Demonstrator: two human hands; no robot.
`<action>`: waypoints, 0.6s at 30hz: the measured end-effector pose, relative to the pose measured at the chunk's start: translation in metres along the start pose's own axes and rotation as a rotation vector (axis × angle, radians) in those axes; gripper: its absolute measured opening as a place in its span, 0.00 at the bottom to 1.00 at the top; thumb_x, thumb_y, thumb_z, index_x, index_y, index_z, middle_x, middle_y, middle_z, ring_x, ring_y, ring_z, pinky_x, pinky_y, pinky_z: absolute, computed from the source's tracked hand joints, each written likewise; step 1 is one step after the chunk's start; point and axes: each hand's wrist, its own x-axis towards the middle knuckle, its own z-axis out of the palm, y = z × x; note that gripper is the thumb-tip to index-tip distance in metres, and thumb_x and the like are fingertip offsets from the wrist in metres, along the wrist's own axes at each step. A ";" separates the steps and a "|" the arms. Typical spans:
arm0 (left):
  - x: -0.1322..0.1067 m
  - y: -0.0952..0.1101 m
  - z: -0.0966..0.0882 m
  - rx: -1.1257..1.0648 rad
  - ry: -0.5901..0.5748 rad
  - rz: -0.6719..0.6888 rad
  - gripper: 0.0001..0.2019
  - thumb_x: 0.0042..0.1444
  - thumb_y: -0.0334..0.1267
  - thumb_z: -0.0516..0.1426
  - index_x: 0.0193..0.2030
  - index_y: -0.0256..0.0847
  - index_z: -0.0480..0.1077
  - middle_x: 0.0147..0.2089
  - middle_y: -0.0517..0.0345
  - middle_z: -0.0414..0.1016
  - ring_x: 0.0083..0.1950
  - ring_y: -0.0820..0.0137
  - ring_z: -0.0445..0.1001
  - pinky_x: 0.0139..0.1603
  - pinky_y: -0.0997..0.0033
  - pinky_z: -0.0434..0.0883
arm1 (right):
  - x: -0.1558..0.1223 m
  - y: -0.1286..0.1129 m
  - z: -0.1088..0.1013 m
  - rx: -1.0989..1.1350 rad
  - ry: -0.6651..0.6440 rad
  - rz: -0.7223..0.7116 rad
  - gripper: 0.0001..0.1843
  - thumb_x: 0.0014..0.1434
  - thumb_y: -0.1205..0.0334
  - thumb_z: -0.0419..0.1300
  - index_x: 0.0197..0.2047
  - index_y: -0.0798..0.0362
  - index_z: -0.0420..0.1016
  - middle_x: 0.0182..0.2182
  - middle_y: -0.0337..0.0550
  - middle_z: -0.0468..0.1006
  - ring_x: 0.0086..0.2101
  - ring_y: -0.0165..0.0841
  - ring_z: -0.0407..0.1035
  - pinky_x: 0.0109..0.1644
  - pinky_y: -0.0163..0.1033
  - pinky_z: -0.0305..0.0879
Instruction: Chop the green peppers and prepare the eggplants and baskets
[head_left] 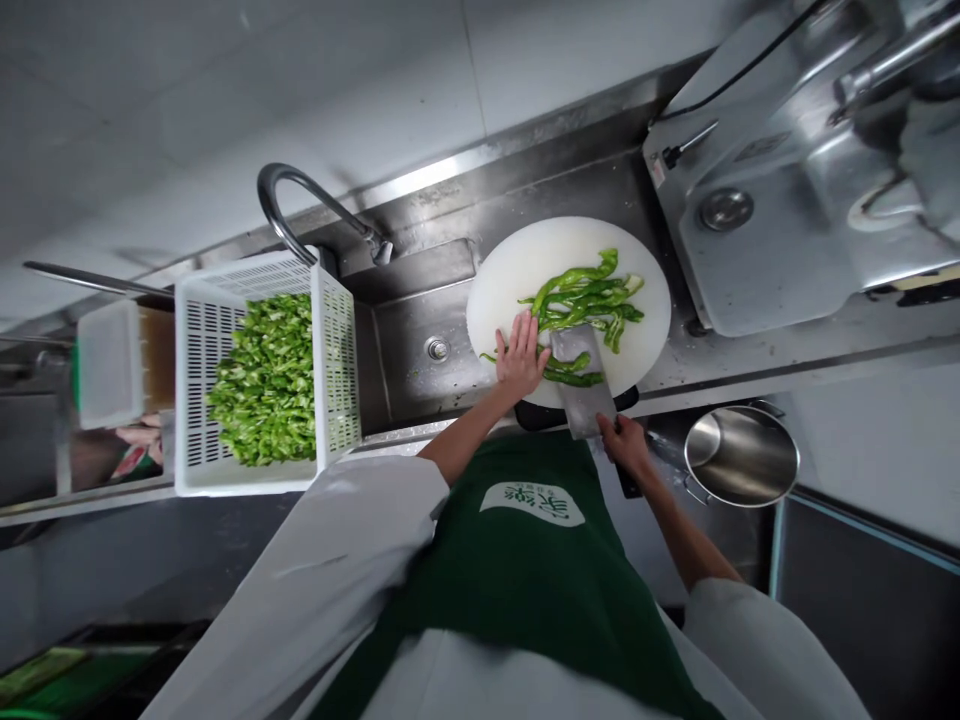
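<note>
Long green peppers (581, 295) lie in a loose heap on a round white cutting board (504, 265). My left hand (521, 360) rests flat at the left of the peppers, fingers stretched out and touching their ends. My right hand (624, 445) is closed around the handle of a cleaver (589, 412). The broad blade reaches over the near part of the board. A few peppers overlap the blade in view; I cannot tell whether they lie on top of it.
Left of the sink basin (409, 350) stands a white perforated basket (341, 375) full of chopped green peppers (266, 385). A curved faucet (281, 200) arches beside it. A steel pot (742, 455) sits at right, below a metal machine (765, 250).
</note>
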 end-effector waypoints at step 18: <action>-0.003 -0.004 0.007 -0.046 0.018 0.034 0.36 0.77 0.51 0.39 0.83 0.29 0.43 0.84 0.43 0.40 0.85 0.56 0.39 0.83 0.39 0.44 | -0.004 -0.026 0.026 0.021 0.010 0.043 0.25 0.65 0.37 0.55 0.26 0.45 0.58 0.16 0.42 0.69 0.20 0.34 0.66 0.27 0.38 0.59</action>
